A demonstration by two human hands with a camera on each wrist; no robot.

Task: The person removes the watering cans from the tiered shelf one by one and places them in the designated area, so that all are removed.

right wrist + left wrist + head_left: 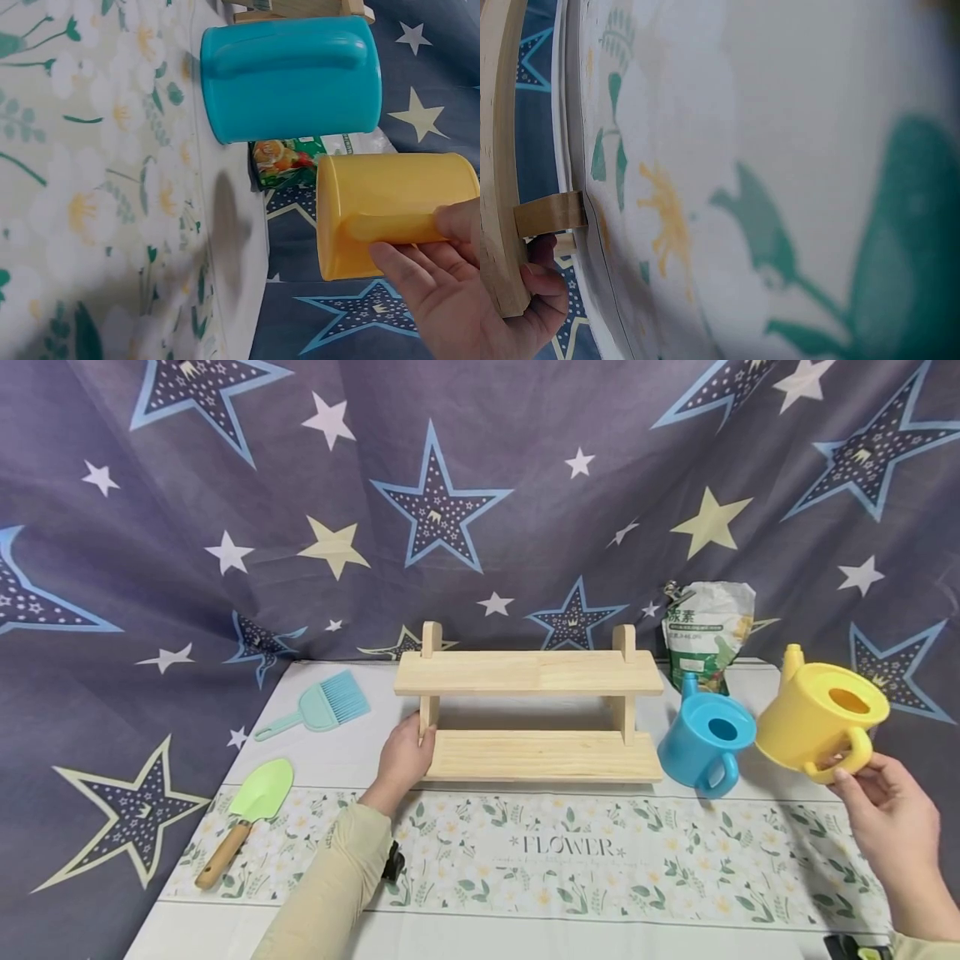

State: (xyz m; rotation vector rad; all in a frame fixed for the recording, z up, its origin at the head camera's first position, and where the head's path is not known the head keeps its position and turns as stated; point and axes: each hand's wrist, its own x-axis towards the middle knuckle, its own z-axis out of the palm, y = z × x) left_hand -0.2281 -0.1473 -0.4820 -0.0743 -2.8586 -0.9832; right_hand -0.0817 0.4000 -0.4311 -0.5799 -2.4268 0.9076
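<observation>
A two-tier wooden shelf (528, 672) stands in the middle of the table. My left hand (405, 756) grips the left end of its lower board; in the left wrist view the thumb and fingers (544, 289) close round the board's edge. On the right, my right hand (892, 814) holds a yellow watering can (813, 718) by its handle, raised above the table with the spout pointing away. Fingers curl round that handle in the right wrist view, where the can (397, 187) shows side-on. A blue watering can (705, 739) stands between the shelf and the yellow one.
Behind the blue can stands a clipped white and green bag (708, 635). A teal hand brush (318, 706) and a green trowel (258, 793) with a wooden handle lie on the left. The flower-printed tablecloth (562, 893) covers the table; a starry curtain (480, 468) hangs behind.
</observation>
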